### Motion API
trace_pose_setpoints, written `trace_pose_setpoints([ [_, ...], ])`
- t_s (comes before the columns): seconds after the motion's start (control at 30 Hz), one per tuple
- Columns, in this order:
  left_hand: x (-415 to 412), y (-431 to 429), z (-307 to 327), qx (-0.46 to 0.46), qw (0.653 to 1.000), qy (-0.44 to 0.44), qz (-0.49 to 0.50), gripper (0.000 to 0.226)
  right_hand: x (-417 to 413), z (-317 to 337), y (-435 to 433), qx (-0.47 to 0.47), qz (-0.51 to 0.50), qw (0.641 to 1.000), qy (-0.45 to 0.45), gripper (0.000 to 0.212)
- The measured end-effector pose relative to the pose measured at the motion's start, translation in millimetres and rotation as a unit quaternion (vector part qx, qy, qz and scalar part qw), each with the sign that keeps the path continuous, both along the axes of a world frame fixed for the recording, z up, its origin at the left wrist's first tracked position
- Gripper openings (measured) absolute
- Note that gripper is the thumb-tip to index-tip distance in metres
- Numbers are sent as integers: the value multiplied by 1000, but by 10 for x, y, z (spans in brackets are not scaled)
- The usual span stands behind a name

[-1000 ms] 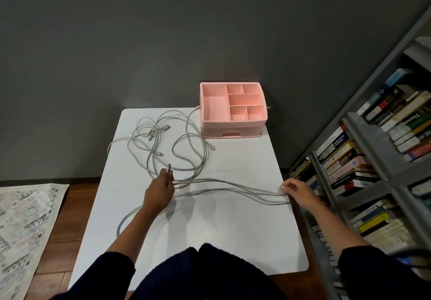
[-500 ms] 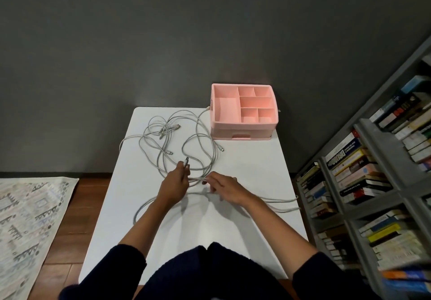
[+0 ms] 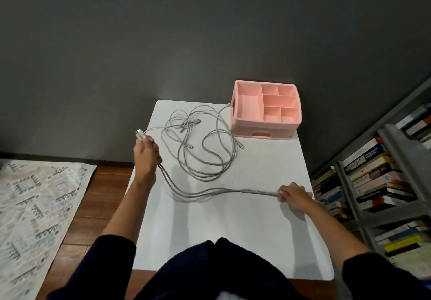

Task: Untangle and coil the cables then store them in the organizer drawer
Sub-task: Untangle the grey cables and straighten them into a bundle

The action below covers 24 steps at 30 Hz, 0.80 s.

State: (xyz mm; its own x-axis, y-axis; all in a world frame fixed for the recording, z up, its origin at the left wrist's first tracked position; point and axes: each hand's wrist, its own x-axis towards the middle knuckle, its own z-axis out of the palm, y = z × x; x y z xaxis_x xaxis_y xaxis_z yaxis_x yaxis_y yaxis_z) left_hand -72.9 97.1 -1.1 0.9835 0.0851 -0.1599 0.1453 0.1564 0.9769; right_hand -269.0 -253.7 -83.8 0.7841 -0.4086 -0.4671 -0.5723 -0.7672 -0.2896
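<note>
Grey cables (image 3: 210, 192) stretch between left hand (image 3: 147, 152) and right hand (image 3: 293, 195).

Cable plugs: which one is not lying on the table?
The white plug sticking up out of the left hand, which grips the cables. The others, such as the small plug in the tangle, lie on the white table.

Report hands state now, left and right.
Left hand: gripping gray cable strands, connector end sticking out above the fist.
Right hand: gripping the same strands farther along.
</note>
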Motion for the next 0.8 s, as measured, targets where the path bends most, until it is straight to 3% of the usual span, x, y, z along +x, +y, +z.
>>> trace_pose_setpoints([
  [0.1,37,145,-10,-21,999,15,34,32,-34,-43,-13,-27,-26,999,23,32],
  [0.2,47,210,-59,-30,999,22,36,32,81,0,104,-12,-38,999,-10,15],
  [0.4,12,304,-139,-62,996,46,39,33,689,95,674,35,-24,991,-126,22],
  [0.53,6,370,-165,-73,994,68,42,33,1182,178,1159,46,53,986,-150,19],
  [0.6,0,406,-202,-68,994,77,36,34,1404,176,1364,55,98,983,-148,17],
  [0.67,-22,420,-249,-57,995,83,20,35,1582,157,1531,52,130,982,-128,29],
  [0.8,-41,395,-315,-36,995,97,-6,34,1794,54,1717,43,121,991,-43,44],
])
